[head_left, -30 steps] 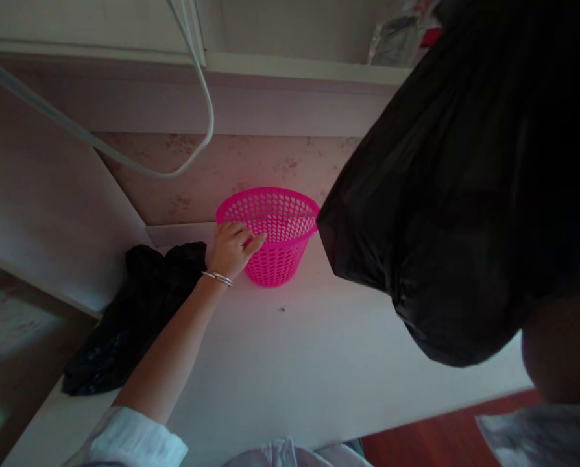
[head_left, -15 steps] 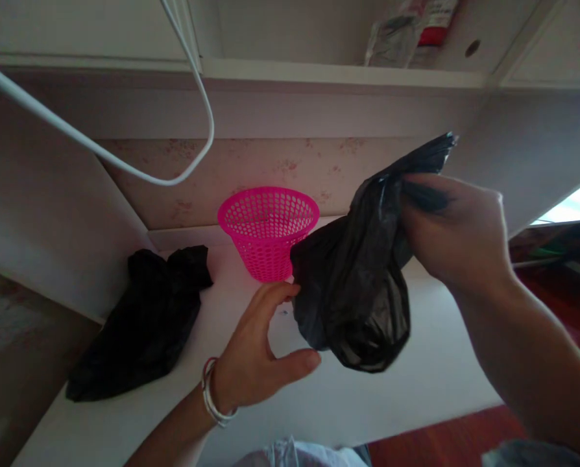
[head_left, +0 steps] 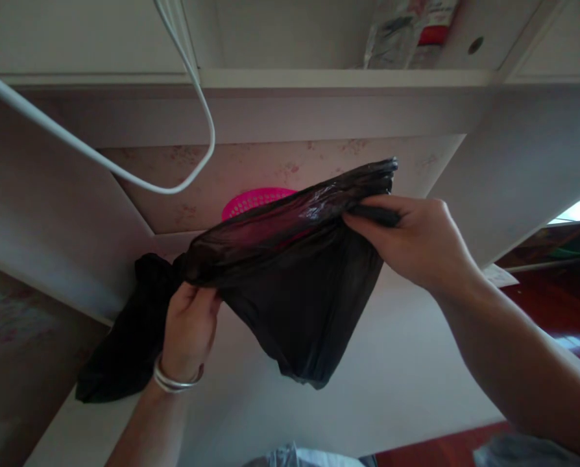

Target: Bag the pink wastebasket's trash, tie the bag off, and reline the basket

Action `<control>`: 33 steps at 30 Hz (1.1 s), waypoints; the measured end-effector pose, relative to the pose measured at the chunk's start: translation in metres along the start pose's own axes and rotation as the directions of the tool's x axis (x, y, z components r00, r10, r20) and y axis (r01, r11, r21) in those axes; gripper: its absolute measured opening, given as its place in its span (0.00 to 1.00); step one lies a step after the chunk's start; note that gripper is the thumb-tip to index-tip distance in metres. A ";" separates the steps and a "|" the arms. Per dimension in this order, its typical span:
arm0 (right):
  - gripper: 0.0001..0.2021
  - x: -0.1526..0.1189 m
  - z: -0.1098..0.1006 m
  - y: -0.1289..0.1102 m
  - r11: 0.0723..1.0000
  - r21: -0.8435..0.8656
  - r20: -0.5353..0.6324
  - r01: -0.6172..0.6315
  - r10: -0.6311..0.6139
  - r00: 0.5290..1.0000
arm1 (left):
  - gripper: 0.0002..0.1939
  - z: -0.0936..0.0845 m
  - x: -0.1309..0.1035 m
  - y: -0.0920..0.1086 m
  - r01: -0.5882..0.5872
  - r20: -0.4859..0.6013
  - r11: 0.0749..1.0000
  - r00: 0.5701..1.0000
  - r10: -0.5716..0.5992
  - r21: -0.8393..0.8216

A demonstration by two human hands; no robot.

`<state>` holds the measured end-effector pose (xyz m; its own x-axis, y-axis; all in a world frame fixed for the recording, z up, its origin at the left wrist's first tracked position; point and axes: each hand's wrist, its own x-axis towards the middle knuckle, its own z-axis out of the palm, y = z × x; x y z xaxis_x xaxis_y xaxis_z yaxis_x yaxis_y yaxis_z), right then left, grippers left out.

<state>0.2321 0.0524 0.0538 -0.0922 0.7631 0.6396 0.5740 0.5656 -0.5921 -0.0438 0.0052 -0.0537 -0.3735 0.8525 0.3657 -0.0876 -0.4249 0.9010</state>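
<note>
A thin black plastic bag hangs stretched between my two hands over the white tabletop. My left hand, with a silver bracelet at the wrist, pinches its left upper edge. On the other side my right hand grips the bag near its upper right corner, some of the film bunched in the fingers. Behind the bag stands a pink mesh basket; only its upper left rim shows directly, and a pink tint comes through the film.
Another black bag lies at the left of the tabletop by the side panel. A white cable loops down at upper left. Above, a shelf holds a clear package and a red-and-white container. Red floor shows at right.
My left hand, open beside the bag before, has moved left and taken hold of its edge. The bag has gone from bunched to spread wide, now covering most of the basket.
</note>
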 end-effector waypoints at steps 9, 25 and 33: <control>0.10 -0.020 -0.007 0.004 0.957 0.148 0.418 -0.251 0.170 0.893 | 0.07 -0.006 0.038 0.011 0.002 -0.077 0.974 0.997 -0.020 -0.226; 0.39 -0.020 -0.042 0.067 0.975 -0.217 0.579 -0.043 0.164 0.799 | 0.08 -0.025 0.110 -0.013 -0.074 -0.232 0.945 0.973 -0.001 -0.317; 0.18 -0.032 -0.033 0.085 0.948 -0.317 0.742 -0.023 0.263 0.617 | 0.23 -0.014 0.063 0.007 -0.012 0.014 0.990 1.000 0.014 -0.139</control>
<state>0.3105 0.0660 -0.0007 -0.5092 0.8516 -0.1247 0.8046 0.4195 -0.4204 -0.0808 0.0519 -0.0271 -0.3621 0.8504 0.3817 -0.2107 -0.4736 0.8552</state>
